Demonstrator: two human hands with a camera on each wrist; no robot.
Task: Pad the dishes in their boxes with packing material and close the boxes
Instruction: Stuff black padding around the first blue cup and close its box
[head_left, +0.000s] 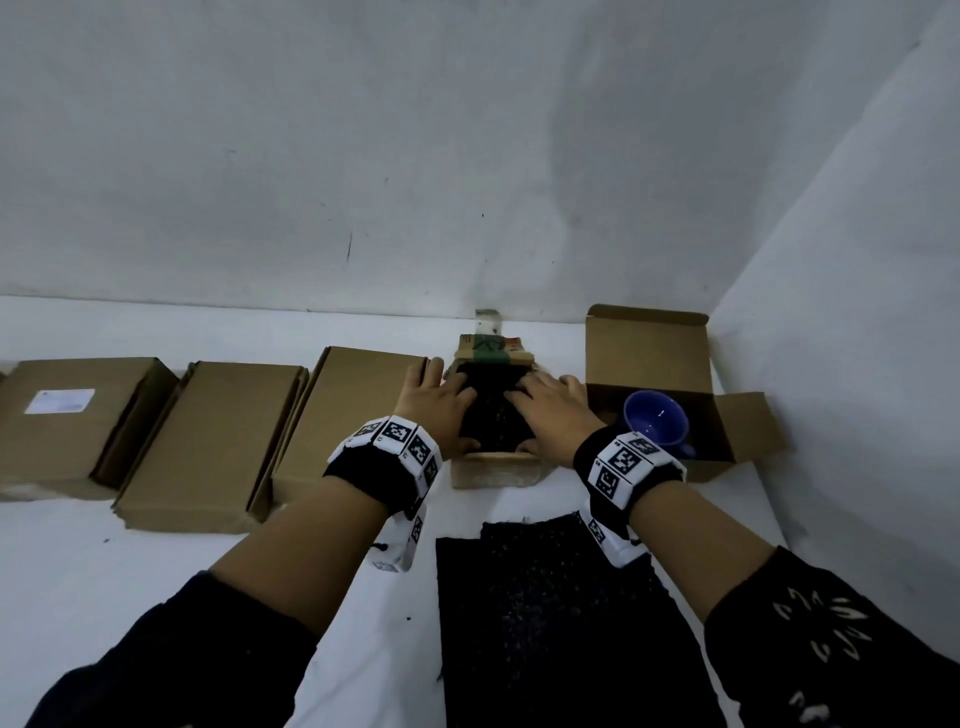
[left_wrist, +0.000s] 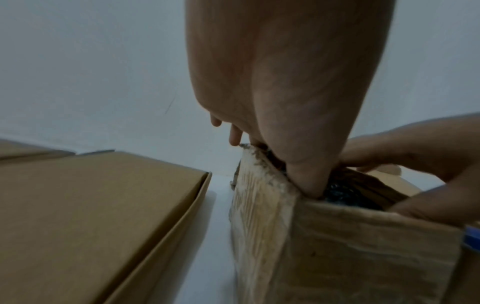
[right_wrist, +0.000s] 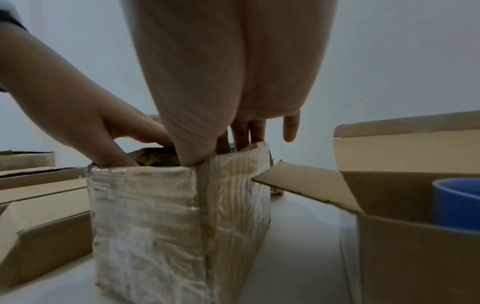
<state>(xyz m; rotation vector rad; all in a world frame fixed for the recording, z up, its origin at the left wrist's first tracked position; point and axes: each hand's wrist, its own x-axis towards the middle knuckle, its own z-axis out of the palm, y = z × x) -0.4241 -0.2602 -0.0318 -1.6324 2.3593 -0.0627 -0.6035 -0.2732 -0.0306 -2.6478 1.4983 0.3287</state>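
Note:
A small tape-wrapped cardboard box (head_left: 493, 470) stands open at the middle of the table, filled with black packing material (head_left: 491, 418). My left hand (head_left: 434, 410) and right hand (head_left: 553, 410) lie flat on the material with fingers spread, pressing it into the box. Both thumbs dip inside the near wall. In the left wrist view my left hand (left_wrist: 285, 82) pushes its thumb down beside the black material (left_wrist: 337, 193) inside the box (left_wrist: 363, 257). In the right wrist view my right hand (right_wrist: 233, 72) reaches into the same box (right_wrist: 145, 226). No dish shows under the material.
To the right stands an open box (head_left: 748, 431) holding a blue cup (head_left: 657, 421), its lid upright. Three closed brown boxes (head_left: 208, 447) line up on the left. Black packing sheets (head_left: 550, 623) lie on the white table near me. Walls close the back and right.

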